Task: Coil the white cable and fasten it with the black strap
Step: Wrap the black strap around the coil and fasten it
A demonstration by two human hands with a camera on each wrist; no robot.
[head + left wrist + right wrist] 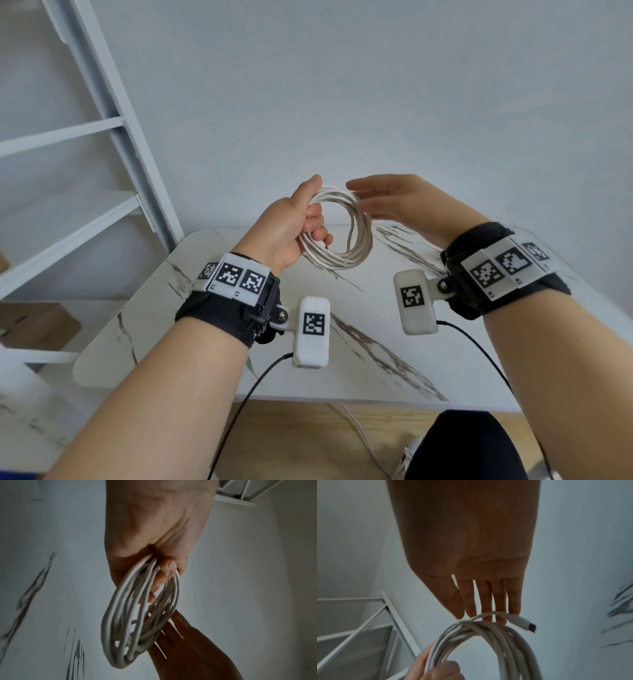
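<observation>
Above the table (144,308), left hand (291,226) grips white cable (356,236) coil; flat right hand (394,202) beside it.

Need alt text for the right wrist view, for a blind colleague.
The right hand, fingers straight, reaches to the top of the coiled white cable, whose connector end sticks out. The left hand grips the coil from below.
</observation>
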